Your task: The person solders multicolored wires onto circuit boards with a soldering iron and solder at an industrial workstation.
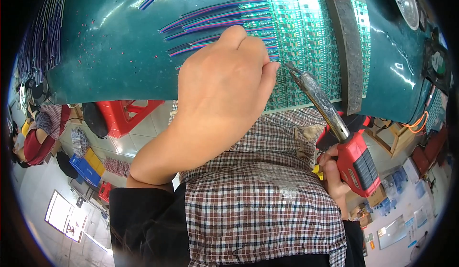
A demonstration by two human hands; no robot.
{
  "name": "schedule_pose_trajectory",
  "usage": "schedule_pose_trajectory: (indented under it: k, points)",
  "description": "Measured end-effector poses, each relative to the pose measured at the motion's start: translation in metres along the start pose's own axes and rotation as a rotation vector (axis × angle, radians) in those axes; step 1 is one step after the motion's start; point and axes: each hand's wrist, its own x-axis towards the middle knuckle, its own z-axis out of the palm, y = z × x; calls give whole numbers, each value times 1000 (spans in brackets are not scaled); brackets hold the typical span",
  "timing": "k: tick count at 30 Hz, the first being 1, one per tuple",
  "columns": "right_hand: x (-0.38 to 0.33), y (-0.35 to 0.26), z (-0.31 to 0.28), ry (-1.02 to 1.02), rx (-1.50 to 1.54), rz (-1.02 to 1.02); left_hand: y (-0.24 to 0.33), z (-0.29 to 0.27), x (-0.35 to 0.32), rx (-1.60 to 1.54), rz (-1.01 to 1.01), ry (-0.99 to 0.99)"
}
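head view: right hand (334, 174) is gripping iron (334, 123), its long axis slanting up-left to board (306, 37); left hand (224, 80), curled, is pinching wire (215, 25) just left of tip

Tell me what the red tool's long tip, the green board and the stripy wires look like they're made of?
The soldering iron has a red, ribbed grip that looks like plastic; its long tip looks like metal, grey and dull with scorched patches. The green board looks like rigid circuit board, glossy with tiny shiny pads. The wires seem plastic-coated: smooth, coloured jackets. The table looks painted, glossy teal.
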Motion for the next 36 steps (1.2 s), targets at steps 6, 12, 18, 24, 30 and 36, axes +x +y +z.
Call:
schedule_pose_trajectory:
  k: [6, 12, 18, 24, 30, 36]
  points:
    - [11, -9, -1, -24, -89, -17, 1, 2, 0, 9, -19, -2]
    - [15, -15, 0, -16, -65, -13, 2, 3, 1, 39, -3, 14]
    - [7, -8, -3, -30, -51, -6, 3, 6, 0, 50, 16, 45]
    - [7, -5, -5, -66, -90, -46, 2, 7, -1, 44, 30, 56]
    - [7, -7, -6, 11, -156, 25, 2, 7, -1, 45, 34, 60]
    - [11, -7, -3, -47, -161, -85, 3, 7, -2, 37, 33, 61]
